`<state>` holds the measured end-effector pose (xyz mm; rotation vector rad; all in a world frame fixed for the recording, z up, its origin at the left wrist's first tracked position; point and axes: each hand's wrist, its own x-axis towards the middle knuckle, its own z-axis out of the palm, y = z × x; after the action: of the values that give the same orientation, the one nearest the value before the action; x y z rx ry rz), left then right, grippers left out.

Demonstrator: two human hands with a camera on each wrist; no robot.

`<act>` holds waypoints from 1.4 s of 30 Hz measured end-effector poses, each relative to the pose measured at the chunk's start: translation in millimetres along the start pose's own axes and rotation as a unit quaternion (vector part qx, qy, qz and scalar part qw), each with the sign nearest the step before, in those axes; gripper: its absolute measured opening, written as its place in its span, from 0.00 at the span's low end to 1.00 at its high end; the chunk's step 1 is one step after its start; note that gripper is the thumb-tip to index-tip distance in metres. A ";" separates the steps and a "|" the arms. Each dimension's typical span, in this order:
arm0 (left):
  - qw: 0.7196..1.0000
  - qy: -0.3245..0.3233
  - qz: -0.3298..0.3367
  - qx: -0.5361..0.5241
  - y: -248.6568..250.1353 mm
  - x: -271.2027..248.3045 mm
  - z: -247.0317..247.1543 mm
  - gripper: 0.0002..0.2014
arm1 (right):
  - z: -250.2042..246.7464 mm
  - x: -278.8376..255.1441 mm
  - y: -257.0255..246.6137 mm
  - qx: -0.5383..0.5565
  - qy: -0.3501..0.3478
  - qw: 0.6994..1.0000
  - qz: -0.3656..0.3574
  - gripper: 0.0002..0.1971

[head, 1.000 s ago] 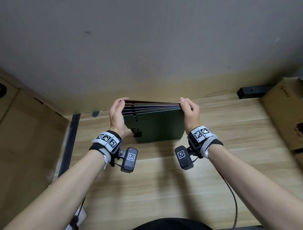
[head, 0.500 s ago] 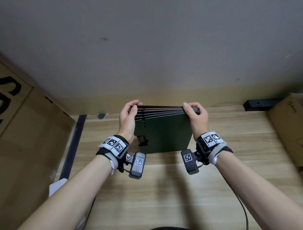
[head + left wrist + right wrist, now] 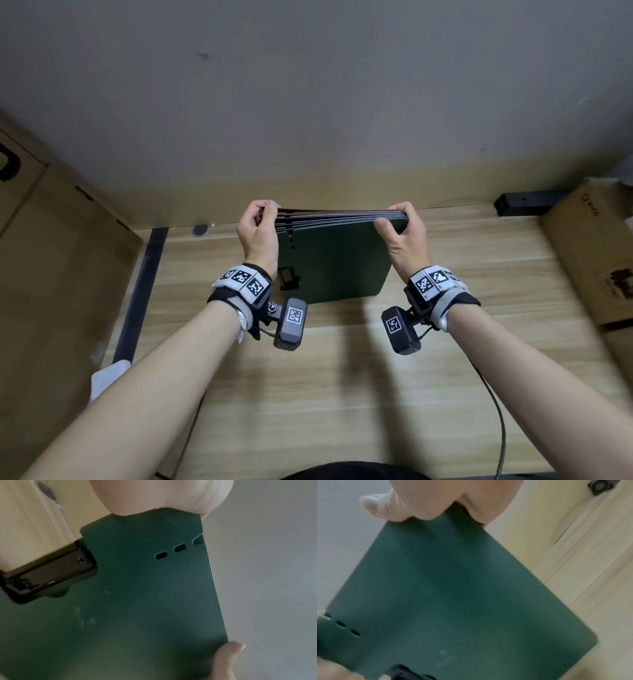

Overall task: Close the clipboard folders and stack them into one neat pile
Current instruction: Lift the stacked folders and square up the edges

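**What the views leave unclear**

How many folders (image 3: 337, 219) sit in the bunch cannot be counted; only thin top edges show. The left hand (image 3: 257, 236) covers their near-left corner. The black clip (image 3: 49, 574) is cut by the frame edge. The right wrist view is blurred, with the right hand (image 3: 436, 499) cropped at the top.

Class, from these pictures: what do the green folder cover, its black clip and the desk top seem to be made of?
Green folder cover: probably plastic, matte, with fine moulded ribs and punched slots.
Black clip: likely metal, glossy black, with rivets and sharp highlights.
Desk top: wood-grain boards, pale and matte; solid wood or laminate cannot be told.
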<state>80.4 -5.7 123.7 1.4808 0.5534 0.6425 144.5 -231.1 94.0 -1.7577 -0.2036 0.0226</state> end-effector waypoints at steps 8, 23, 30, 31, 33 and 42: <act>0.999 0.022 -0.034 -0.035 -7.8 -1.8 1.0 0.19 | 4.1 -9.4 18.7 0.083 -0.031 0.996 0.031 0.25; 0.992 -0.087 -0.067 0.058 -48.4 1.1 -14.9 0.43 | 9.1 6.7 69.1 0.086 -0.089 0.989 0.075 0.29; 0.941 -0.246 -0.086 0.216 -108.7 12.2 -40.9 0.41 | 15.6 3.8 90.1 0.063 -0.061 0.992 0.089 0.25; 0.938 -0.244 -0.092 0.230 -113.9 12.8 -40.5 0.40 | 17.1 2.2 92.1 0.060 -0.056 0.992 0.094 0.25; 0.942 -0.219 -0.094 0.237 -120.5 15.7 -38.2 0.38 | 22.3 0.0 93.5 0.058 -0.036 0.992 0.102 0.24; 0.956 -0.222 -0.046 0.189 -101.5 45.1 -70.1 0.34 | 69.5 -4.0 70.7 0.057 0.012 0.992 0.113 0.24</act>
<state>69.7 77.7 22.8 1.8773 0.4011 0.1168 140.5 -177.0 10.9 -1.6587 0.0152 0.1749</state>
